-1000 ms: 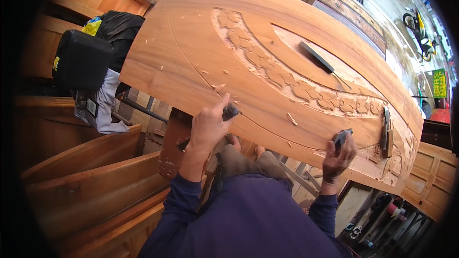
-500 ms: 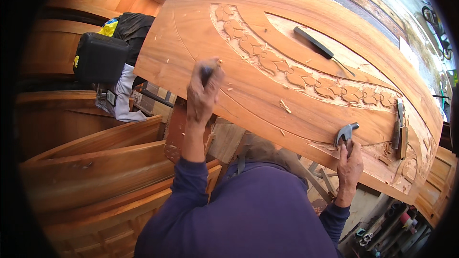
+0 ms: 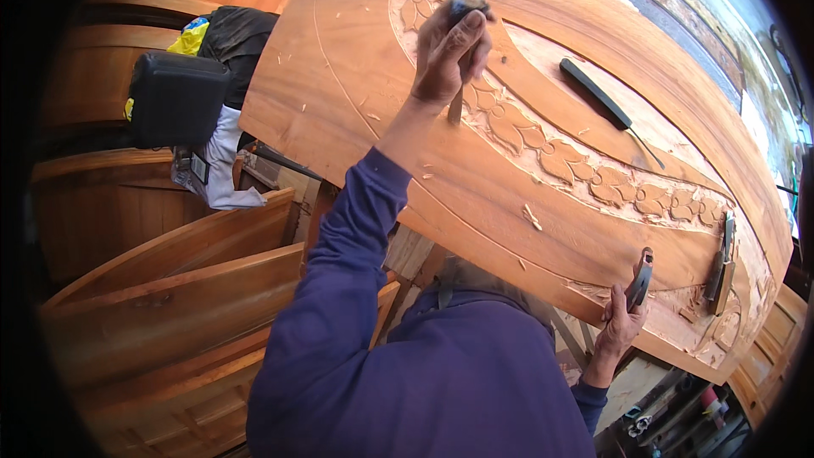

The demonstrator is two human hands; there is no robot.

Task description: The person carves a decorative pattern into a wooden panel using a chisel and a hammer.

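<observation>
My left hand (image 3: pixel 449 55) is closed round the handle of a chisel (image 3: pixel 456 108), whose blade points down toward the wooden panel (image 3: pixel 356 68). Beside it runs a carved band of leaf and flower shapes (image 3: pixel 564 161) with a rough, chipped ground. Over the panel's near edge, toward the right, my right hand (image 3: pixel 623 321) grips a hammer (image 3: pixel 642 278) close under its metal head; most of its handle is hidden. A dark-handled tool with a thin shaft (image 3: pixel 595 95) lies across the carved recess beyond the band. Wood chips (image 3: pixel 532 217) are scattered over the panel.
At the panel's right end lie more hand tools (image 3: pixel 722 267), side by side. A black case (image 3: pixel 180 100) stands to the left, near a white cloth (image 3: pixel 222 170). Curved wooden pieces (image 3: pixel 170 288) fill the lower left. Several tubular items (image 3: pixel 670 416) sit below the right edge.
My left hand has moved right and farther away, carrying the chisel over to the carved band. My right hand has turned the hammer, so its head faces another way.
</observation>
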